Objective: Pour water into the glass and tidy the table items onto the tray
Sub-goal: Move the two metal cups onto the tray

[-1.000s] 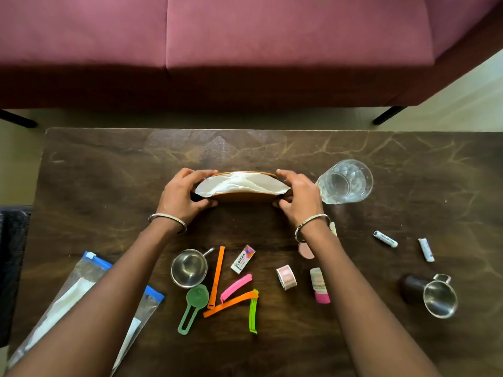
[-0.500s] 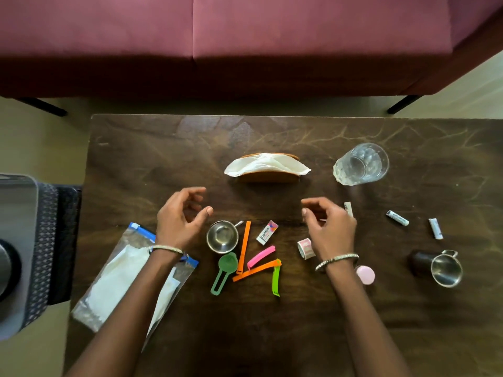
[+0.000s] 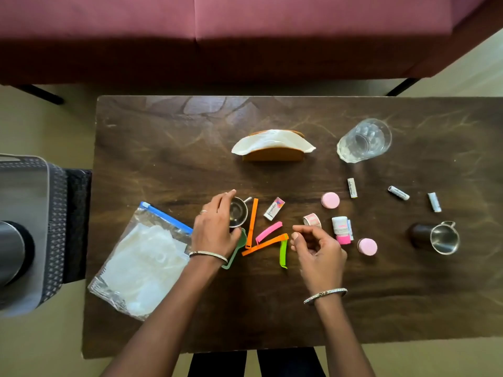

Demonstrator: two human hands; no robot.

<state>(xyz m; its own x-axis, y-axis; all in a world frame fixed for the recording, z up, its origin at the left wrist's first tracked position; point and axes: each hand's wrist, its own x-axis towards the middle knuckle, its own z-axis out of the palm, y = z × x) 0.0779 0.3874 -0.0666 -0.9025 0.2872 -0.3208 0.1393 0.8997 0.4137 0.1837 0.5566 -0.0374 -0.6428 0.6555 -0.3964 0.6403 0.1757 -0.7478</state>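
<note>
My left hand (image 3: 215,224) grips the small steel cup (image 3: 239,212), index finger over its far rim and thumb at its near side. Beside the green clip (image 3: 283,253), my right hand (image 3: 318,248) hovers with loosely curled fingers and holds nothing. The clear glass (image 3: 364,140) stands at the back right. On a stool left of the table sits the grey tray (image 3: 27,186) with a dark steel vessel (image 3: 11,248) on it. Two orange clips (image 3: 253,223), a pink clip (image 3: 269,232) and a green spoon (image 3: 234,254) lie between my hands.
A napkin holder (image 3: 273,148) stands mid-table. A zip bag (image 3: 141,262) lies at the left edge. To the right are an eraser box (image 3: 274,208), tape roll (image 3: 312,220), white-pink tube (image 3: 341,229), two pink-lidded jars (image 3: 330,200), three small sticks (image 3: 398,192) and a steel mug (image 3: 441,238).
Both hands let go of the napkin holder and drew back toward me. My left hand has closed around the small steel cup; my right hand has moved near the clips.
</note>
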